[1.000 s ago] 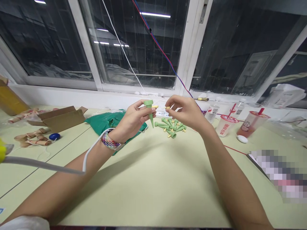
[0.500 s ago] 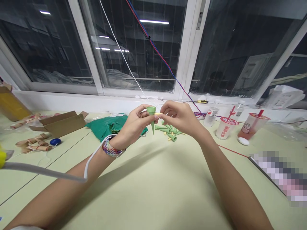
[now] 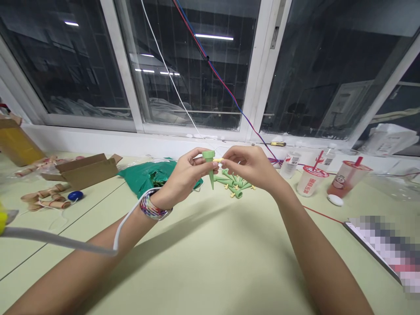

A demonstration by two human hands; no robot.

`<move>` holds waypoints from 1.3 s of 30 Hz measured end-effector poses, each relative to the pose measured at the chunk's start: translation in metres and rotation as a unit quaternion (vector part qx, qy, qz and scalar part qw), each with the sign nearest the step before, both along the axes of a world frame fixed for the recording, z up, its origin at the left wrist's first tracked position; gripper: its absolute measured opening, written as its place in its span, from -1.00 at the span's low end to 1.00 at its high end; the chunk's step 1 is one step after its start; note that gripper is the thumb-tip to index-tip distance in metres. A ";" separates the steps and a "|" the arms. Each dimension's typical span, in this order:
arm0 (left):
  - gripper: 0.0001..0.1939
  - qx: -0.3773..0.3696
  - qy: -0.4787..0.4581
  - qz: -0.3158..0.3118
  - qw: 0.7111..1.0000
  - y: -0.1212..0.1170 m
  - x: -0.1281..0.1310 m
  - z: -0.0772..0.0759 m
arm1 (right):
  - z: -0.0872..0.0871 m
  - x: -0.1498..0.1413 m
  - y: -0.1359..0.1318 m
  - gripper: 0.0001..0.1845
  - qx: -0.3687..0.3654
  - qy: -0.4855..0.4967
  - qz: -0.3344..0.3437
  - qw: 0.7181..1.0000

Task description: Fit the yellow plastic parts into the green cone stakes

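Note:
My left hand (image 3: 187, 175) pinches a green plastic plant watering spike (image 3: 209, 155) near its wide top, with the tapered tip pointing down above the table. From the right, my right hand (image 3: 247, 164) has its thumb and fingertips closed on a small yellow valve piece (image 3: 218, 161). That piece lies sideways against the spike's upper side; how deep it sits in the spike is hidden by fingers. Behind and below the hands is a loose pile of green spikes (image 3: 234, 183), several with yellow pieces on them.
A green plastic bag (image 3: 134, 175) lies behind my left wrist, with an open cardboard box (image 3: 88, 170) and wooden toys (image 3: 52, 197) further left. Drink cups (image 3: 310, 183), a white oval object (image 3: 335, 200) and a pixelated flat panel (image 3: 383, 245) are on the right. A cable (image 3: 65, 238) crosses my left forearm.
The whole view has shifted slightly, so things appear a little lower and further right. Both hands keep their grips on the spike and the yellow valve piece.

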State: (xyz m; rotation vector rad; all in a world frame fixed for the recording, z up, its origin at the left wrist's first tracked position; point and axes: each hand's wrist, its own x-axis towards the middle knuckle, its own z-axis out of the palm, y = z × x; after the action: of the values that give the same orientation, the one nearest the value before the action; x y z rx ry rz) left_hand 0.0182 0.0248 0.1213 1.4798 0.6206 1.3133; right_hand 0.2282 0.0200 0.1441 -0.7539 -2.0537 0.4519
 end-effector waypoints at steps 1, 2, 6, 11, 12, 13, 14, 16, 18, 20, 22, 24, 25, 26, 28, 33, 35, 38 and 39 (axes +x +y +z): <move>-0.62 0.005 0.003 0.001 1.000 0.000 0.000 0.000 | 0.000 0.001 0.001 -0.67 -0.016 -0.013 -0.007 1.000; -0.62 0.009 0.005 0.001 1.000 0.000 -0.001 0.001 | 0.001 0.003 0.001 -0.59 -0.034 -0.022 -0.013 0.999; -0.62 0.008 0.002 0.008 1.000 -0.001 -0.001 0.002 | 0.002 0.007 0.001 -0.64 -0.044 -0.016 -0.028 0.999; -0.60 0.005 0.002 0.010 1.000 -0.001 -0.001 0.003 | 0.003 0.004 -0.003 -0.86 0.017 -0.014 -0.016 1.000; -0.60 0.004 0.002 0.010 1.000 -0.001 -0.001 0.003 | 0.003 0.004 -0.003 -0.77 0.010 -0.015 -0.025 1.000; -0.60 0.001 0.002 0.012 1.000 -0.001 -0.001 0.003 | 0.002 0.004 -0.004 -0.64 -0.005 -0.016 -0.035 0.999; -0.61 -0.001 0.001 0.014 1.000 -0.001 -0.001 0.004 | 0.002 0.004 -0.004 -0.53 -0.025 -0.019 -0.044 0.999; -0.61 -0.004 0.002 0.014 1.000 -0.002 -0.001 0.004 | 0.003 0.005 -0.005 -0.49 -0.053 -0.024 -0.052 0.997; -0.61 -0.004 0.005 0.010 1.000 -0.002 0.000 0.004 | 0.004 0.005 -0.006 -0.68 -0.038 -0.024 -0.053 0.998; -0.61 -0.006 0.006 0.006 1.000 -0.002 0.000 0.004 | 0.005 0.004 -0.008 -0.80 -0.008 -0.029 -0.049 0.998; -0.62 -0.007 0.003 0.006 1.000 -0.002 0.000 0.004 | 0.005 0.003 -0.008 -0.68 0.001 -0.043 -0.054 0.998; -0.63 -0.004 0.001 0.007 1.000 -0.001 -0.001 0.003 | 0.005 0.001 -0.008 -0.48 -0.003 -0.057 -0.075 0.996; -0.63 -0.004 0.002 0.007 1.000 -0.001 -0.002 0.003 | 0.004 0.000 -0.007 -0.48 -0.003 -0.057 -0.083 0.995; -0.62 -0.005 0.004 0.005 1.000 0.000 -0.002 0.003 | 0.003 0.000 -0.006 -0.54 -0.001 -0.055 -0.084 0.995; -0.62 -0.009 0.007 -0.003 1.000 -0.001 -0.003 0.003 | 0.002 -0.001 -0.005 -0.68 0.007 -0.049 -0.065 0.997; -0.67 -0.004 0.010 -0.007 1.000 -0.003 -0.002 0.005 | 0.000 -0.004 -0.006 -0.49 -0.012 -0.073 -0.063 0.995; -0.67 -0.004 0.012 -0.004 1.000 -0.003 -0.002 0.005 | 0.000 -0.006 -0.007 -0.60 -0.008 -0.072 -0.065 0.995; -0.68 0.002 0.026 -0.012 1.000 -0.002 -0.003 0.005 | -0.001 -0.007 -0.006 -0.60 0.004 -0.070 -0.055 0.996; -0.68 0.008 0.032 -0.012 0.999 -0.001 -0.003 0.005 | -0.001 -0.008 -0.006 -0.54 -0.001 -0.069 -0.055 0.996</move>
State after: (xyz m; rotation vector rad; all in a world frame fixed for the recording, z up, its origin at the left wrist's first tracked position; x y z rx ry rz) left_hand 0.0152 0.0239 0.1258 1.5418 0.6338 1.2599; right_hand 0.2202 0.0143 0.1428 -0.9171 -2.1275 0.3486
